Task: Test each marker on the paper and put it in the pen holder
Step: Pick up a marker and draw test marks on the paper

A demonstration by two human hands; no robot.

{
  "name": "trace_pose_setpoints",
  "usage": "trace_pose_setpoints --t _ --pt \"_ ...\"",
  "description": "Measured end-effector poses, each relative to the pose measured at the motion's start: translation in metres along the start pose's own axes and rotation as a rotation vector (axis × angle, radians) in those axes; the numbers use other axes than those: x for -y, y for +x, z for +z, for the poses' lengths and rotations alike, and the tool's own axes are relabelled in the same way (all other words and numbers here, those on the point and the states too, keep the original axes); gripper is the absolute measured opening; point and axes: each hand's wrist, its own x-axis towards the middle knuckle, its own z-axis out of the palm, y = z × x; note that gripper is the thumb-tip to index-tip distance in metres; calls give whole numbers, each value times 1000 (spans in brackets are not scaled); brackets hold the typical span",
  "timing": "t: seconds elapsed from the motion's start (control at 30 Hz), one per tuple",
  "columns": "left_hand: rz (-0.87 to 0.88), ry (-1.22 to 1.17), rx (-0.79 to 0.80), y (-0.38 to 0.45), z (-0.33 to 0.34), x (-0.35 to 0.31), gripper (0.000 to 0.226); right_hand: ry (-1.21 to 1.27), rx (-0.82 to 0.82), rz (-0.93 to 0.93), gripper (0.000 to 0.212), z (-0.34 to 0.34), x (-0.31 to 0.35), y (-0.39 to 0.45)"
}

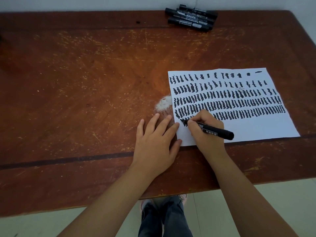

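Right hand fingers pinching slim black plastic marker, tip at scribbled white paper sheet, barrel pointing back-right; left hand flat, steadying.

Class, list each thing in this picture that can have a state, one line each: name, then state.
Marker: uncapped, tip on paper, in the right hand's grip.
Right hand: curled round marker.
Left hand: flat, fingertips pressing the paper's edge.
Paper: flat, five rows filled, sixth begun.
Spare markers: capped, piled at far edge.

"700" on held marker barrel.
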Motion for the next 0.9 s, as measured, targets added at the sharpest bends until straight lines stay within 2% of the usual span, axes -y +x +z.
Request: trace_pose_setpoints --t 0.17,0.37,0.63,0.9 --pt "0 5 4 0 -1 0 45 -18 -12 -34 19 0 -1 0" --pt "-1 7 8 0 -1 0 46 -1 10 -29 10 -1 -1 0" --pt "-6 -2 17 -1 -1 0 45 8 11 -42 17 -1 -3 0" --pt "-4 -5 14 0 -2 0 45 31 14 -36 15 -3 -2 -1"
